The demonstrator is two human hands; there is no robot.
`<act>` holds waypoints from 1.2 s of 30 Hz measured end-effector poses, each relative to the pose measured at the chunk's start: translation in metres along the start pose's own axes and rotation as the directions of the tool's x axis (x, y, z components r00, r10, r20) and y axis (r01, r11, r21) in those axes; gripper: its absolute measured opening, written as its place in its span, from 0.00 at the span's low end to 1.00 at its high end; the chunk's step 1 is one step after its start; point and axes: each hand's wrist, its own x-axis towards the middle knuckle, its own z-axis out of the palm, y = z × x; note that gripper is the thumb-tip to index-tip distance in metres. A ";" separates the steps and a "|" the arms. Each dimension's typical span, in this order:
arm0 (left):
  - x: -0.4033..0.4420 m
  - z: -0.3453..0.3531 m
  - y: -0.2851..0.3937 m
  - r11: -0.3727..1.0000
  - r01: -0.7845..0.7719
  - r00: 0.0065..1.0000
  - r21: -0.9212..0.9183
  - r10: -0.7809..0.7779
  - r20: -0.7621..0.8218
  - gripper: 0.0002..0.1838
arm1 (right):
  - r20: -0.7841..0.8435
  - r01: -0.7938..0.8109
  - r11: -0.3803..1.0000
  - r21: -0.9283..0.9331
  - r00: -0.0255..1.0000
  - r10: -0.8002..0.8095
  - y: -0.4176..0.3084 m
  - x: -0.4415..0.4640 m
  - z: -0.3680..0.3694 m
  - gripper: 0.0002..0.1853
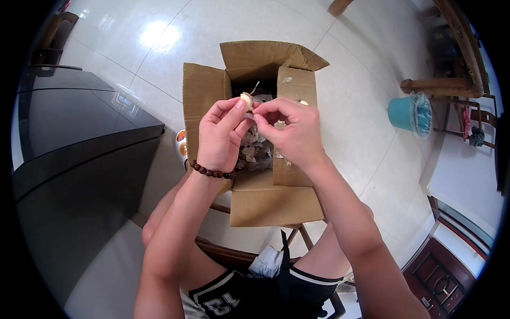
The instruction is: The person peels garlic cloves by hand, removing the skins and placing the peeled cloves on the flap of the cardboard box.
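Above the open cardboard box (255, 210), my left hand (219, 130) is closed on a pale cream garlic clove (246, 100), held between thumb and fingers. A thin strip of skin curls up beside the clove. My right hand (295, 127) pinches at the clove's lower end, where a whitish piece of papery skin (249, 115) shows between the two hands. Its fingertips are close against my left fingers. Inside the box below lie loose papery skins (254, 150), partly covered by my hands.
Bits of skin (286, 80) stick to the box's right flap. A dark glossy cabinet (90, 127) stands at the left. Over the tiled floor to the right is a teal bin (401, 113) with a clear liner, near wooden furniture (438, 86).
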 end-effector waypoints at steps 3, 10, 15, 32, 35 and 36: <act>0.005 -0.008 0.005 1.000 -0.001 1.000 -0.010 0.001 0.001 0.08 | 0.082 -0.014 0.999 -0.053 0.996 0.018 0.001 -0.001 -0.003 0.04; 0.008 -0.007 0.007 0.958 -0.092 0.996 0.270 0.093 0.010 0.10 | 0.444 0.071 0.919 -0.388 0.888 0.119 0.023 0.002 -0.019 0.06; 0.002 0.001 0.003 0.923 -0.129 0.990 0.362 0.097 0.105 0.14 | 0.052 -0.278 0.951 0.135 0.961 0.273 0.016 0.010 -0.015 0.08; -0.004 0.008 0.005 0.809 -0.308 0.950 0.501 0.230 0.213 0.11 | 0.023 -0.223 0.932 0.288 0.974 0.226 0.012 0.002 -0.011 0.05; -0.004 0.007 0.004 0.787 -0.347 0.936 0.509 0.258 0.240 0.11 | -0.013 -0.243 0.942 0.232 0.967 0.253 0.015 0.000 -0.011 0.06; -0.004 0.007 0.005 0.825 -0.281 0.957 0.491 0.201 0.210 0.12 | 0.002 -0.242 0.940 0.239 0.969 0.249 0.013 0.002 -0.013 0.06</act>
